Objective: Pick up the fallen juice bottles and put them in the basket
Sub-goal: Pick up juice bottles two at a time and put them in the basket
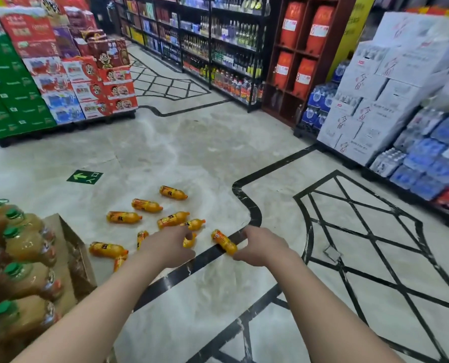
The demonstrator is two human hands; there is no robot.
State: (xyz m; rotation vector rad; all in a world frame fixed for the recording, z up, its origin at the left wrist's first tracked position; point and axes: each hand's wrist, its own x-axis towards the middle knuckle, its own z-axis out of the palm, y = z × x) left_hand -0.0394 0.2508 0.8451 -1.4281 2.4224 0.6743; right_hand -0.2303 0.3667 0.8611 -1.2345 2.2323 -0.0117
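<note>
Small orange juice bottles (pixel 124 217) lie scattered on their sides on the pale marble floor (pixel 192 148), about ten of them in a loose cluster left of centre. One bottle (pixel 224 241) lies across the black inlay line (pixel 247 203) in the floor, at the right edge of the cluster. The right hand (pixel 260 248) reaches down to it, fingertips touching its lower end; whether the grip has closed round the bottle or only rests against it cannot be told. The left hand (pixel 169 246) is stretched over the middle of the cluster, fingers curled downward above a partly hidden bottle (pixel 189 241); its grip looks loosely apart, with nothing clamped in it. No basket shows in the view.

At the lower left stands an open cardboard box (pixel 74 247), and beside it large juice jugs (pixel 27 242) with green caps are stacked, blurred by nearness. A green arrow sticker (pixel 84 176) lies on the floor beyond the bottles. Further out, stacked red and green cartons (pixel 16 82) rise at the left, dark shelves of bottles (pixel 218 43) run along the back, and white cartons (pixel 391 82) with blue water packs (pixel 428 153) fill the right.
</note>
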